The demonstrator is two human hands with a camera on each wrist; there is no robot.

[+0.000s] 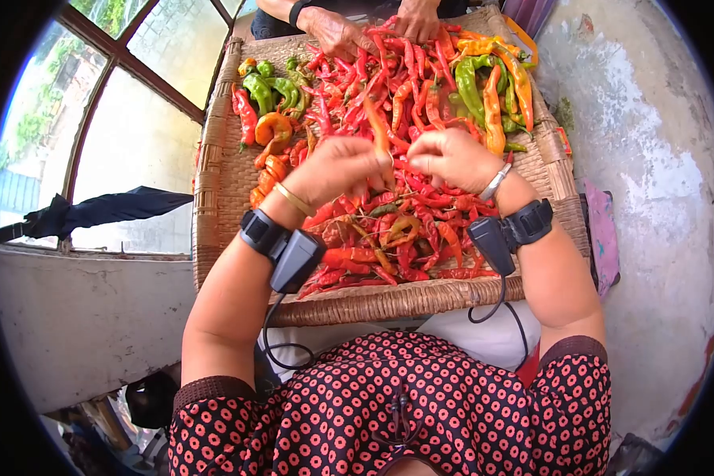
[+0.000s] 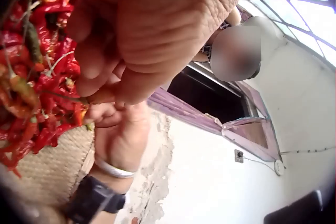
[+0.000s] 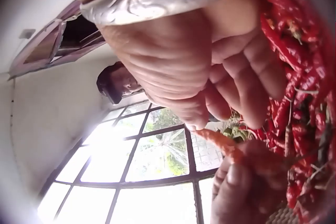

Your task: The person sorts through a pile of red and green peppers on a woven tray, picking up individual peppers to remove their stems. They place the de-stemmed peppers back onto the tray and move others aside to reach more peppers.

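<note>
My left hand (image 1: 343, 168) pinches an orange chili pepper (image 1: 376, 127) over the pile, its pointed end standing up from the fingers. In the right wrist view the same pepper leans out of the left fingers (image 3: 234, 182) toward my right thumb. Close beside it is my right hand (image 1: 460, 159), fingers bent and thumb near the index finger; I cannot tell whether it pinches anything. Beneath both hands spread many red chili peppers (image 1: 408, 83), some wrinkled, with stems on. In the left wrist view a thin stem (image 2: 65, 97) shows at the left fingertips.
A woven tray (image 1: 214, 174) with a thick rim (image 1: 404, 303) bears the peppers. Green peppers (image 1: 271, 94) lie back left, yellow-orange ones (image 1: 493, 111) back right. Another person's hands (image 1: 337, 33) work at the far edge. A dark folded umbrella (image 1: 127, 208) lies by the window, left.
</note>
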